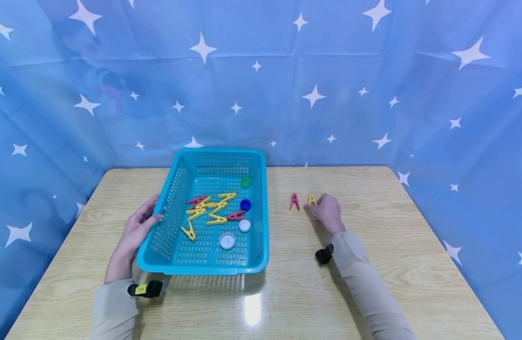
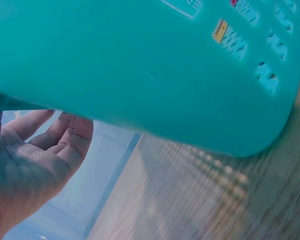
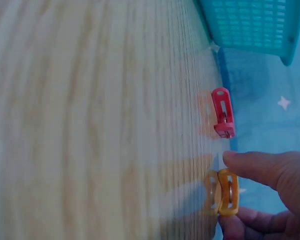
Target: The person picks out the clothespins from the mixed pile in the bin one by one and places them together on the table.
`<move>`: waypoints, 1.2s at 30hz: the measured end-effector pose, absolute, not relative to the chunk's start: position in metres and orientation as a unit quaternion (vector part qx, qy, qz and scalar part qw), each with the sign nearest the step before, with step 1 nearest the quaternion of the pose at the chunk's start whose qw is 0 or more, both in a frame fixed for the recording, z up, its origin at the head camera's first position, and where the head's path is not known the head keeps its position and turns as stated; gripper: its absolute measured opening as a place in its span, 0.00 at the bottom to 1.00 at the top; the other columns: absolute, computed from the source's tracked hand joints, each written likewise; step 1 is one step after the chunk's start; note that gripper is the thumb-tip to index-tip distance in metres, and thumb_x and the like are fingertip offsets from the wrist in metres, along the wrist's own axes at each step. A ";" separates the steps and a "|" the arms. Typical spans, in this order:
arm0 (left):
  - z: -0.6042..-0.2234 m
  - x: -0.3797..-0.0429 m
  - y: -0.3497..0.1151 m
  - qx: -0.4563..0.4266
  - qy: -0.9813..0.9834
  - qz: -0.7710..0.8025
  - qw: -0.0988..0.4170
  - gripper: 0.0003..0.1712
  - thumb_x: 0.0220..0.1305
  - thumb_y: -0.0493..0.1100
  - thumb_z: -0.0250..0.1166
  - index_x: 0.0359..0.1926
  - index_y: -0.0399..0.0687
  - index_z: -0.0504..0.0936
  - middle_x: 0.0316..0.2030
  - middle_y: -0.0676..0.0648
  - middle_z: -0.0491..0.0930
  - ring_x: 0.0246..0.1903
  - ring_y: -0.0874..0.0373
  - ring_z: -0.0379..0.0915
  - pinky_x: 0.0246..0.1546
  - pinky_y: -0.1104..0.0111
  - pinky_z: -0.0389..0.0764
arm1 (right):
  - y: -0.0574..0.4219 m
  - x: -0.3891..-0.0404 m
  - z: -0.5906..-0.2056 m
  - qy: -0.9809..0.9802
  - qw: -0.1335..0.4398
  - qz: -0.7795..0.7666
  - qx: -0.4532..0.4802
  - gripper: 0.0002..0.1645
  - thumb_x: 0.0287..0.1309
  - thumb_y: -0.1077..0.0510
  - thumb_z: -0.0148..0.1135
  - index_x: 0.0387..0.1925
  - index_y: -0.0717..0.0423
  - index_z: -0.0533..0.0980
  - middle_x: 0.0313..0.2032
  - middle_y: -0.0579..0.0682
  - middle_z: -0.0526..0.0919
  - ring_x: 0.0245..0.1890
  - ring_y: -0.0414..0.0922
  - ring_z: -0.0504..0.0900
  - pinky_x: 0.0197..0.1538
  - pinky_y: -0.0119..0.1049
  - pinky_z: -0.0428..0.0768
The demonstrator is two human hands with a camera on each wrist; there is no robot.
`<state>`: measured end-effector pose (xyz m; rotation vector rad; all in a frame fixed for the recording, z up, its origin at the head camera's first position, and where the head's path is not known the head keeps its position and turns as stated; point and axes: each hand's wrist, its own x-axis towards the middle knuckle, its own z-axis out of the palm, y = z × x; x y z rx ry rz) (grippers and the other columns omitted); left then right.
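"How do you see the hands, from where you sit?"

"In my head view the left hand [image 1: 135,231] is at the left side of the blue basket [image 1: 201,270], thumb over the rim and fingers on the outside, so I read it as gripping. The right hand [image 1: 329,212] reaches forward, low over the wooden table [image 1: 397,283], thumb and fingers narrow, pinching a yellow clip [image 1: 312,198] from either side."

"And the clip itself?"

"It's to the right of the basket, at the table. My right wrist view shows it more orange, with a bit of metal in its frame. A red clip [image 1: 295,198] is just beside it, well apart from the basket, its two legs spread towards the person."

"Inside the basket?"

"I see more clips [image 1: 217,220], yellow and red, plus a green cap [image 1: 245,182], a blue cap [image 1: 245,204] and white caps [image 1: 244,225]."
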<state>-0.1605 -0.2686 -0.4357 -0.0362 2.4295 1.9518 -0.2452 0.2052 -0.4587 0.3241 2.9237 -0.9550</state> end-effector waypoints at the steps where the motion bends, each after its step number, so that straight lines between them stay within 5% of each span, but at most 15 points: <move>1: -0.436 -0.160 -0.269 -0.012 0.779 0.627 0.013 0.33 0.71 0.41 0.50 0.73 0.47 0.50 0.64 0.36 0.58 0.47 0.70 0.66 0.39 0.76 0.75 | 0.205 -0.246 -0.459 0.945 0.025 -0.307 0.105 0.29 0.51 0.50 0.68 0.13 0.52 0.57 0.11 0.43 0.53 0.12 0.38 0.53 0.17 0.32 0.57; 22: -0.435 -0.159 -0.268 -0.010 0.779 0.628 0.007 0.33 0.70 0.40 0.50 0.73 0.46 0.51 0.62 0.36 0.60 0.46 0.71 0.66 0.39 0.76 0.75 | 0.202 -0.240 -0.445 0.938 0.003 -0.341 0.059 0.34 0.57 0.44 0.62 0.09 0.51 0.54 0.08 0.42 0.49 0.09 0.38 0.48 0.15 0.31 0.54; 28: -0.435 -0.159 -0.268 -0.012 0.777 0.629 0.009 0.33 0.71 0.40 0.50 0.73 0.46 0.50 0.63 0.35 0.58 0.46 0.71 0.66 0.39 0.76 0.75 | 0.198 -0.243 -0.424 0.933 -0.038 -0.358 0.019 0.23 0.63 0.46 0.56 0.29 0.65 0.73 0.14 0.50 0.70 0.11 0.39 0.61 0.20 0.33 0.66; 31: -0.434 -0.159 -0.268 -0.013 0.777 0.629 0.011 0.33 0.71 0.41 0.50 0.73 0.46 0.50 0.64 0.35 0.58 0.47 0.70 0.66 0.39 0.76 0.75 | 0.192 -0.245 -0.411 0.931 -0.049 -0.361 0.006 0.24 0.64 0.48 0.55 0.41 0.69 0.74 0.22 0.57 0.77 0.15 0.42 0.68 0.25 0.36 0.71; 36: -0.434 -0.159 -0.267 -0.013 0.776 0.631 0.013 0.33 0.71 0.41 0.50 0.73 0.47 0.50 0.64 0.34 0.58 0.47 0.70 0.66 0.39 0.76 0.75 | 0.179 -0.251 -0.396 0.929 -0.059 -0.364 -0.006 0.22 0.64 0.50 0.55 0.41 0.69 0.74 0.30 0.59 0.78 0.23 0.46 0.73 0.29 0.39 0.72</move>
